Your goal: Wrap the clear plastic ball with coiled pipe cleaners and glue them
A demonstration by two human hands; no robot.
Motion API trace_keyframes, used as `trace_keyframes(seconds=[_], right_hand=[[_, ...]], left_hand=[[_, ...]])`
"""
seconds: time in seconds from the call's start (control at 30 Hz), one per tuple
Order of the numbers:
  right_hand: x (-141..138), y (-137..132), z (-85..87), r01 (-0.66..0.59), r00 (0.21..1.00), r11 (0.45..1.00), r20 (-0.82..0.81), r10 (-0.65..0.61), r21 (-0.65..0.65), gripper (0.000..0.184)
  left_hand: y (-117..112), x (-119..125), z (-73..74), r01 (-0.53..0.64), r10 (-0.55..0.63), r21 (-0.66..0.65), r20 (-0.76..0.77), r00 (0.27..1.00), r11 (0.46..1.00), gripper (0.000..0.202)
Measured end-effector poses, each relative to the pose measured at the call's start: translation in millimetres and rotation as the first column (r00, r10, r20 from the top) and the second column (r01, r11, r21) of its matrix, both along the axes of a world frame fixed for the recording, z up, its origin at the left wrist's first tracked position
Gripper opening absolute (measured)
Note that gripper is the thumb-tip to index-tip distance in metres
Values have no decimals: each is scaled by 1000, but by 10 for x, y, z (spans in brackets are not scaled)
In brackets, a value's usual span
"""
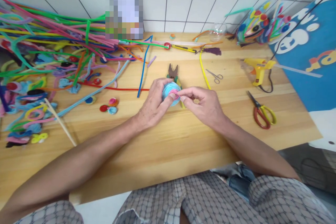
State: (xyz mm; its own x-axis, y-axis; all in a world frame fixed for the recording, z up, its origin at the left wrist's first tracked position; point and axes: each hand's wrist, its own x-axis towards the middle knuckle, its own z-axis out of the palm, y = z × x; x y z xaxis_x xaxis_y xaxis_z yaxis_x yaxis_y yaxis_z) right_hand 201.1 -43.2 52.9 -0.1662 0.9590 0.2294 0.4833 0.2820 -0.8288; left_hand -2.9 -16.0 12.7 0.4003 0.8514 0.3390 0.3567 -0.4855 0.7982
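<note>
With the coil (168,88) between left hand (153,104) and right hand (207,105) as dial centre, the pliers (173,71) lie on the table (168,143), partly behind it, nose toward 12 o'clock. The cutter knife (183,48) lies beyond, between 12 and 1. Small scissors (214,76) lie near 2, the glue gun (258,68) between 2 and 3, large scissors (258,105) just past 3. The pipe-cleaner bundle (78,29) lies around 10, the stick (60,123) between 8 and 9.
</note>
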Motion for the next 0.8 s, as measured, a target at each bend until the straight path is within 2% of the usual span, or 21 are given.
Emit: trace_keyframes(seconds=[0.3, 0.43, 0.57, 0.67, 0.8], right_hand=[[-23, -1, 10, -3, 986, 985, -164, -25, -171, 22], [-38, 0, 11, -13, 974, 978, -222, -34, -207, 22], [-38, -3, 10, -5, 974, 975, -221, -45, -223, 21], [-23, 4, 6, -11, 975, 972, -216, -41, -235, 21], [18, 20, 38, -36, 985, 971, -174, -6, -235, 22]], left_hand=[[-26, 15, -30, -25, 29, 62, -63, 998, 998, 40], [-36, 22, -28, -30, 32, 32, -75, 997, 999, 46], [-23, 13, 36, -26, 25, -5, -81, 996, 1000, 43], [38, -38, 111, 8, -12, -34, -120, 993, 999, 41], [162, -127, 170, 130, -141, -75, -159, 977, 989, 44]])
